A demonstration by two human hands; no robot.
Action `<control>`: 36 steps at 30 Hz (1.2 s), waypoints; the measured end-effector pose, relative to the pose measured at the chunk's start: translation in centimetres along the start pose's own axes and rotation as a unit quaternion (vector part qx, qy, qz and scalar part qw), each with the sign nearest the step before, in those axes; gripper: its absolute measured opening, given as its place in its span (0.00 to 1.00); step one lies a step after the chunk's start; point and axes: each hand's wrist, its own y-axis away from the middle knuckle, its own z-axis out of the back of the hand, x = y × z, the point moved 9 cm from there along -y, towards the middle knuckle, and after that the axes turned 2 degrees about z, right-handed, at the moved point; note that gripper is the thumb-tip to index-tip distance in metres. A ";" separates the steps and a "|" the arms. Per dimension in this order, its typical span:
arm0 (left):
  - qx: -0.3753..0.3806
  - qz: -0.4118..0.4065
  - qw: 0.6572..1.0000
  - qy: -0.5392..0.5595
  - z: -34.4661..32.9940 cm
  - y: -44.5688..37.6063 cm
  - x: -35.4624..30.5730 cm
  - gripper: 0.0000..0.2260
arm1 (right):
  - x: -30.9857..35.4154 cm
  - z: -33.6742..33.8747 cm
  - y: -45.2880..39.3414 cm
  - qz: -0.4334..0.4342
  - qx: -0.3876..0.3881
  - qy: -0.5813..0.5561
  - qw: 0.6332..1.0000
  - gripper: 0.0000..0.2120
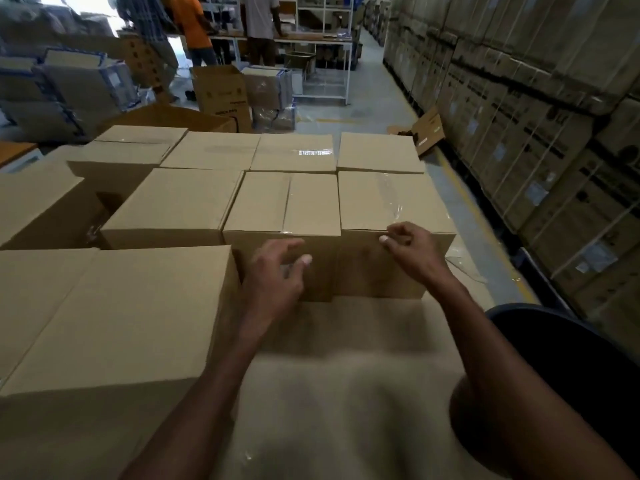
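Head view puts both our hands at the near row of sealed cardboard boxes, which stand on a flat cardboard surface (346,375).

Our right grip (410,249) is at the front top edge of the right box (367,202), the last box of that row toward the surface's right edge. Its thumb and forefinger are narrow, pinched together on the near end of the clear tape (391,199). That tape runs across the box top from the far side straight to the fingertips. The other fingers are curled in behind the pinch.

Our left grip (277,275) is just beside, in front of the middle box (284,202), which touches the right box side by side. Its fingers are spread and loosely bent and hold nothing. They hover over the front face, just below where the taped top seam reaches the front edge. We cannot tell whether the fingertips touch the cardboard.

A larger box (114,306) stands at the surface's left edge, close beside our left forearm. More sealed boxes (294,152) fill the row behind. Strapped cartons (519,116) are stacked high along the right of the aisle. At the far end three people (194,26) stand at a workbench.
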 end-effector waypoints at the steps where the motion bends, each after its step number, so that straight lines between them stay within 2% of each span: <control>1: 0.022 -0.011 1.000 0.006 -2.6 -1.4 -1.1 0.15 | -1.3 1.9 -1.1 -0.009 -0.026 0.016 0.999 0.20; 3: 0.067 -0.019 0.998 0.005 -7.8 -4.1 -2.7 0.17 | -3.9 5.1 -3.0 -0.034 -0.079 0.051 0.995 0.23; 5: 0.100 -0.009 0.995 -0.020 -12.4 -6.7 -3.2 0.21 | -6.4 7.0 -4.8 -0.067 -0.098 0.065 0.991 0.27; 9: 0.140 0.008 0.979 -0.148 -18.4 -11.4 -2.7 0.32 | -9.6 7.1 -8.0 -0.114 -0.047 0.047 0.991 0.35; 14: 0.144 0.097 0.956 -0.235 -21.2 -14.3 -0.5 0.36 | -11.0 5.7 -10.4 -0.132 -0.009 -0.008 0.991 0.41; 19: 0.167 0.134 0.932 -0.292 -23.2 -14.9 -0.4 0.42 | -13.0 4.9 -11.4 -0.170 0.012 -0.041 0.985 0.43; 23: 0.165 0.118 0.932 -0.300 -23.6 -14.3 -0.5 0.48 | -14.0 5.4 -11.1 -0.166 0.012 -0.016 0.986 0.38; 25: 0.165 0.111 0.936 -0.290 -23.7 -13.6 -0.8 0.48 | -14.2 5.9 -10.6 -0.168 0.010 -0.003 0.986 0.38; 28: 0.147 0.121 0.949 -0.251 -23.1 -12.5 -1.8 0.41 | -14.7 7.0 -9.4 -0.185 0.008 0.034 0.982 0.40; 32: 0.088 0.169 0.969 -0.155 -21.0 -11.6 -1.0 0.35 | -15.9 7.9 -7.2 -0.216 0.020 0.047 0.975 0.52; 34: 0.085 0.174 0.971 -0.138 -20.4 -11.2 -0.5 0.32 | -16.4 8.0 -6.4 -0.230 0.015 0.020 0.973 0.51; 36: 0.102 0.170 0.971 -0.137 -20.4 -10.8 -0.5 0.30 | -16.4 8.0 -5.9 -0.232 0.003 -0.025 0.972 0.46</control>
